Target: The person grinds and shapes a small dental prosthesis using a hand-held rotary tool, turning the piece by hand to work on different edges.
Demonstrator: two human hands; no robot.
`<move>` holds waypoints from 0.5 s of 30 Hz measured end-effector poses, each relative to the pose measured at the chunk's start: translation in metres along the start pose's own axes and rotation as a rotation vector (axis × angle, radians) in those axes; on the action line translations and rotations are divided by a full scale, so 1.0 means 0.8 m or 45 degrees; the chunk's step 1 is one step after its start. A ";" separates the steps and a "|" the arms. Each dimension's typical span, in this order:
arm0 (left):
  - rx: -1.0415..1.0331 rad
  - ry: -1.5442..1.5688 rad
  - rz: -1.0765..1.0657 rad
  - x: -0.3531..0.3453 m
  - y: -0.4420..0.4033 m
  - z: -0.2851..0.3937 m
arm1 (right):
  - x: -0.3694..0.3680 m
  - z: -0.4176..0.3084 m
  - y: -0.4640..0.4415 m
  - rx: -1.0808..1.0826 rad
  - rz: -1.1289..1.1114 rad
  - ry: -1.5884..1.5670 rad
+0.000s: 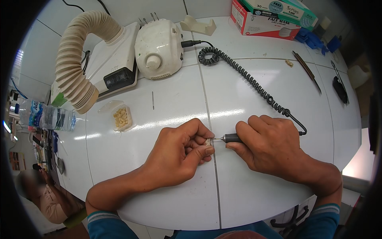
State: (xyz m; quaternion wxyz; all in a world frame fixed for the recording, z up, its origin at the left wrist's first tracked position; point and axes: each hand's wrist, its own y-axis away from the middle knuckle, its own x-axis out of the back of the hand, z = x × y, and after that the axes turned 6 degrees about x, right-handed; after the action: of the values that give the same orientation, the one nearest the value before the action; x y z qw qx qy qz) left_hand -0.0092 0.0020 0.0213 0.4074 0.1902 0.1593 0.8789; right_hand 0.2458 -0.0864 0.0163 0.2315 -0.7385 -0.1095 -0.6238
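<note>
One small clear box (127, 128) lay open on the near side of the white control unit (159, 46), slightly to its left, holding a heap of cream pieces (121, 118) too jumbled to count. One plastic bottle (47, 115) was farther left of the unit. Two cartons, a red one (266, 28) with a green one (260, 6) on top, sat well to its right, contents hidden. One thin metal rod (152, 100) lay just in front of the unit. Nearer still and to its right, the left hand (173, 153) pinched one small pale piece (207, 142) between thumb and fingers; the right hand (270, 145) was closed around one black handpiece (232, 138), its metal tip at that piece. One coiled cord (248, 74) linked unit and handpiece.
</note>
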 end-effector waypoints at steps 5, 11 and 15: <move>-0.006 -0.005 -0.002 0.000 0.000 0.000 | 0.001 0.000 0.000 -0.002 -0.007 -0.005; 0.006 -0.007 -0.003 0.000 0.000 0.002 | -0.002 -0.001 0.002 -0.020 -0.012 -0.037; 0.003 -0.009 -0.003 0.000 0.000 0.002 | -0.002 -0.001 0.002 -0.020 -0.004 -0.038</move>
State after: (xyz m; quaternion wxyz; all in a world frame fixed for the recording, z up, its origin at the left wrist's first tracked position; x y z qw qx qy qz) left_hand -0.0089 0.0023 0.0228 0.4087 0.1938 0.1589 0.8776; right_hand 0.2454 -0.0876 0.0143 0.2231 -0.7493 -0.1092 -0.6139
